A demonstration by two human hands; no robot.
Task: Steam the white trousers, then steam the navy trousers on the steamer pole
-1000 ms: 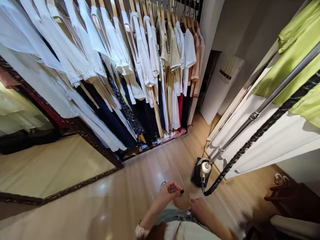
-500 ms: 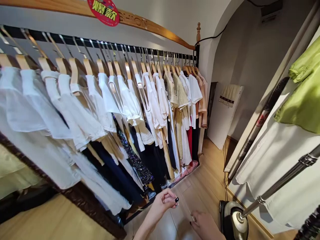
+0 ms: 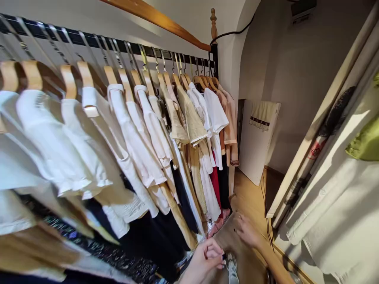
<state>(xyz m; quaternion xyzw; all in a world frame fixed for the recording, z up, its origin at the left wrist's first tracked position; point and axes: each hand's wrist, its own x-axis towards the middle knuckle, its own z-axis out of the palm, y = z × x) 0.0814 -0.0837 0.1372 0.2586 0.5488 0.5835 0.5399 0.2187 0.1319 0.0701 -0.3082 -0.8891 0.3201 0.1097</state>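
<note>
Camera has swung up and along the rack since the earlier frame, and my right hand (image 3: pixel 247 232) now sits higher in the view than my left hand (image 3: pixel 204 262). From here, the left hand's fingers are curled and pressed together, with 1 dark-painted nail (image 3: pixel 223 257) showing; I cannot tell whether they pinch anything small. The right hand is loosely spread, with its fingers apart and nothing visible in them.

Both hands are low, near the bottom of the hanging clothes (image 3: pixel 139 157), with a pink garment hem (image 3: pixel 219 223) just beyond them. The left fingers are just beside 1 pale sneaker (image 3: pixel 232 268). The clothes are mostly white and cream, with a few dark pieces and 1 red garment (image 3: pixel 215 185). They hang tilted in a tight row from at least 12 wooden hangers (image 3: pixel 69 81) on 1 black rail (image 3: pixel 89 43).

To the right, a black cable (image 3: pixel 266 209) runs down to the wood floor (image 3: pixel 248 201), and 1 green garment (image 3: pixel 365 142) shows at the frame's edge.
</note>
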